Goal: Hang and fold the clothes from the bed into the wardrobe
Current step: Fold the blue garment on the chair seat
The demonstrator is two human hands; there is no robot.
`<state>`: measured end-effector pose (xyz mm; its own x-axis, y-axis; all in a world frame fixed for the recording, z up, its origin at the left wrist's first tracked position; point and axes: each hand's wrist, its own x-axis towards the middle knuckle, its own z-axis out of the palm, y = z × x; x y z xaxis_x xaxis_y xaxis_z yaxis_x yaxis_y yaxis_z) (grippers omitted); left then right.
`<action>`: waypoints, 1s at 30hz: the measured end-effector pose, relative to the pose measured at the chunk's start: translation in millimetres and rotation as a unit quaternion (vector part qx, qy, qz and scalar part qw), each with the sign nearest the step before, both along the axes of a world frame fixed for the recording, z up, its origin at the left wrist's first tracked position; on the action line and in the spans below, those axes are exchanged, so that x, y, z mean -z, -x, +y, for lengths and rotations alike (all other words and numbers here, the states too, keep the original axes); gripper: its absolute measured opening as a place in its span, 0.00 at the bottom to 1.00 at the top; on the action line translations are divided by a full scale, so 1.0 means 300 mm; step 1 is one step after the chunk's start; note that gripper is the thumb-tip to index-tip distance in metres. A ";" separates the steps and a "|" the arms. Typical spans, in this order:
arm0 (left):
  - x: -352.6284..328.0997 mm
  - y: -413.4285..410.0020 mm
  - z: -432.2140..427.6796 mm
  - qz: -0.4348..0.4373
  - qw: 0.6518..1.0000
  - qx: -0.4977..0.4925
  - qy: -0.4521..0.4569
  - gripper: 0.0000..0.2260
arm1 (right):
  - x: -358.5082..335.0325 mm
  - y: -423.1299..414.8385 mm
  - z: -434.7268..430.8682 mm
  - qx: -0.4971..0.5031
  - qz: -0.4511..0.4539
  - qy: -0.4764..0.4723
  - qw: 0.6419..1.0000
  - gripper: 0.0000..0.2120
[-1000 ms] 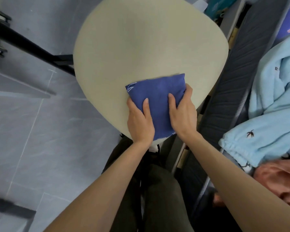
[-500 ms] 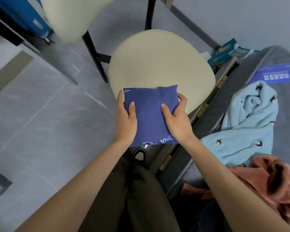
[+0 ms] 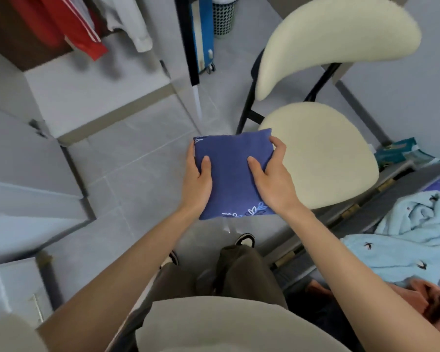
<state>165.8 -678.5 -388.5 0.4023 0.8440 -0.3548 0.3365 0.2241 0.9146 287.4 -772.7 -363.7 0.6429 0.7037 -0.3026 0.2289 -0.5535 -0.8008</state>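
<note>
The folded blue cloth (image 3: 229, 174), a flat square with a white leaf print along its near edge, is held out in front of the person, above the grey tile floor (image 3: 137, 161). Its far right corner overlaps the left edge of the chair seat (image 3: 323, 153) in the view; whether it touches the seat cannot be told.

The left hand (image 3: 197, 179) grips the cloth's left edge, thumb lying on top and fingers tucked out of sight beneath. The right hand (image 3: 272, 179) grips the right edge the same way, thumb on top, with its fingers curled round the far right corner.

Below the cloth are the person's legs in dark trousers and a shoe (image 3: 245, 240) on the floor. The cream chair's backrest (image 3: 335, 44) rises behind the seat on a black frame. To the right lies the bed (image 3: 366, 217), with a light blue garment (image 3: 412, 240) printed with small dark birds and, nearer, a pink garment (image 3: 432, 303).

At the upper left is the wardrobe (image 3: 15, 34), where a red garment (image 3: 79, 24) with white stripes and a white garment (image 3: 127, 19) hang. A blue suitcase (image 3: 201, 34) and a mesh basket (image 3: 222, 16) stand at the top.
</note>
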 end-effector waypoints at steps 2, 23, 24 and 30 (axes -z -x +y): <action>-0.060 0.089 0.073 -0.015 1.000 -0.025 0.005 0.22 | -0.060 0.084 0.087 -0.010 0.001 -0.014 1.000 0.26; -1.017 0.799 1.049 -0.122 0.966 -0.120 -0.195 0.22 | -0.967 0.709 1.143 -0.128 -0.012 -0.267 0.955 0.21; -1.057 0.801 1.097 -0.132 0.963 -0.122 -0.201 0.22 | -1.009 0.706 1.192 -0.136 -0.016 -0.276 0.951 0.21; -1.302 0.761 1.399 -0.171 0.940 -0.123 -0.268 0.21 | -1.260 0.654 1.500 -0.151 -0.034 -0.341 0.927 0.22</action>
